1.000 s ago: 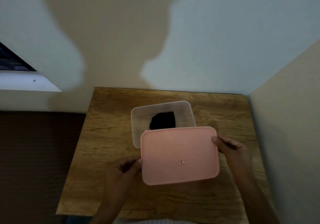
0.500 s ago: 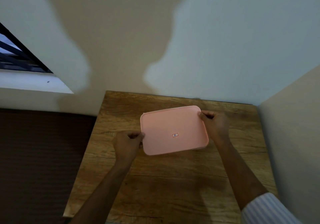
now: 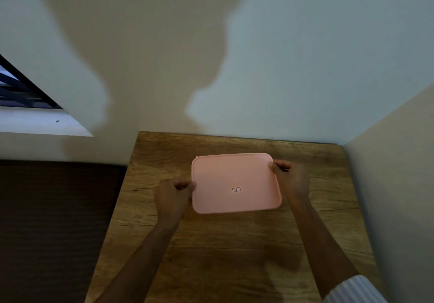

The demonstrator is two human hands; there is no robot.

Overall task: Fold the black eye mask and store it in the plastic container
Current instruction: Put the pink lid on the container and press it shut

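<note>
A pink lid (image 3: 234, 180) with a small red-framed sticker lies flat over the plastic container on the wooden table (image 3: 234, 255). The container's walls and the black eye mask are hidden beneath the lid. My left hand (image 3: 173, 194) grips the lid's left edge with curled fingers. My right hand (image 3: 290, 177) holds the lid's upper right corner, thumb on top.
The table fits into a corner, with a pale wall behind it and another wall (image 3: 394, 185) along its right side. A dark surface (image 3: 58, 220) lies left of the table. A window sill (image 3: 42, 124) is at the far left.
The pink lid moved away from me, off the near table, and now covers the container; the eye mask went out of sight. Both hands stayed on the lid's edges.
</note>
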